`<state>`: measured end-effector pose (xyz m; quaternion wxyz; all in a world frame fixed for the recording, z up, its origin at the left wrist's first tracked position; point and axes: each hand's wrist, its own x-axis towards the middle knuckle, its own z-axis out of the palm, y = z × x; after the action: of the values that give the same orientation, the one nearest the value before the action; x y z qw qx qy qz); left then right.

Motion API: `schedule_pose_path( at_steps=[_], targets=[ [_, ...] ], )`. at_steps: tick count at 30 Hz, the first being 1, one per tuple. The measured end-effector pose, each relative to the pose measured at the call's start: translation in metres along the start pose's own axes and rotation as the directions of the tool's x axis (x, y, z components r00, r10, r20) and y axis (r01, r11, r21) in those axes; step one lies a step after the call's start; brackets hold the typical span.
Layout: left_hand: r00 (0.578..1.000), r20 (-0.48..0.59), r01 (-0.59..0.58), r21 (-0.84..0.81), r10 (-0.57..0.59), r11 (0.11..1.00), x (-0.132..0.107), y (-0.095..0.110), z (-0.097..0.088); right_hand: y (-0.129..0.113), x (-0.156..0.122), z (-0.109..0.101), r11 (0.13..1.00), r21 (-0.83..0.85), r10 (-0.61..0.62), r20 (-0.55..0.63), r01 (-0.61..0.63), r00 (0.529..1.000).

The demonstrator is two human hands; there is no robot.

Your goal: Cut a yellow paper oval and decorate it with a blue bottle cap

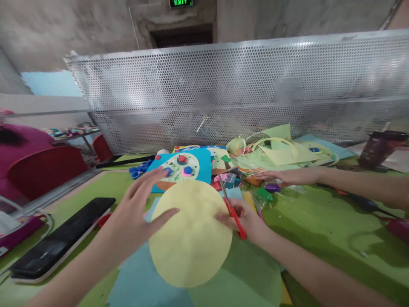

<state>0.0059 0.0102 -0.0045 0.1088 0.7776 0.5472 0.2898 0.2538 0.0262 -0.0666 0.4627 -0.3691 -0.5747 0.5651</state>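
Observation:
A pale yellow paper circle (188, 243) is in front of me, above blue and green sheets. My left hand (137, 209) is at its left edge, fingers spread and thumb stretched over the paper; I cannot tell whether the thumb touches it. Scissors with red handles (236, 219) are in my right hand (247, 217), blades pointing up and away. My right thumb lies over the circle's right edge. Just beyond the circle is a blue card (206, 168) with a cream shape and red and blue clay balls on it.
Another person's hand (281, 175) reaches in from the right, near small colored clay packets (263, 195). Yellow paper scraps (277, 149) are piled behind it. A black phone-like device (64, 234) lies at left, a dark cup (381, 149) stands far right. A perforated metal screen (236, 85) borders the table's back.

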Motion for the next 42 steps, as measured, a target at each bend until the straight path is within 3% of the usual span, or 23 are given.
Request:
schedule_pose_path(
  at_steps=[2,3,6,10,14,21,30,42],
  targets=[
    [0.977,0.18,0.149,-0.19,-0.115,0.97,0.027,-0.015,0.0,-0.008,-0.002,0.0,1.0,0.003,-0.015,-0.014,0.015,1.0],
    [0.943,0.296,0.237,-0.283,-0.15,0.93,0.035,-0.021,0.003,-0.011,-0.003,-0.001,1.0,0.004,-0.022,-0.028,0.022,0.999],
    [0.879,0.423,0.405,-0.413,-0.223,0.816,0.042,-0.032,0.015,-0.019,-0.003,-0.005,0.999,0.006,-0.034,-0.096,0.035,0.995],
    [0.883,0.344,0.466,-0.563,-0.32,0.682,0.034,-0.037,0.019,-0.022,-0.001,-0.01,1.0,0.019,0.005,-0.092,-0.004,0.996],
    [0.863,0.352,0.504,-0.646,-0.362,0.574,0.032,-0.043,0.012,-0.015,-0.002,-0.009,0.999,0.038,0.027,-0.048,-0.025,0.999],
    [0.849,0.377,0.52,-0.72,-0.37,0.46,0.031,-0.05,0.006,-0.017,0.0,-0.016,1.0,-0.004,0.006,-0.214,-0.007,0.977],
    [0.854,0.509,0.5,-0.74,-0.111,0.451,0.03,-0.051,0.005,-0.027,0.006,-0.029,0.991,-0.128,-0.086,-0.476,0.029,0.875],
    [0.883,0.465,0.46,-0.829,-0.064,0.32,0.029,-0.052,0.019,-0.031,0.005,-0.028,0.971,-0.237,-0.122,-0.531,-0.009,0.838]
  ],
)
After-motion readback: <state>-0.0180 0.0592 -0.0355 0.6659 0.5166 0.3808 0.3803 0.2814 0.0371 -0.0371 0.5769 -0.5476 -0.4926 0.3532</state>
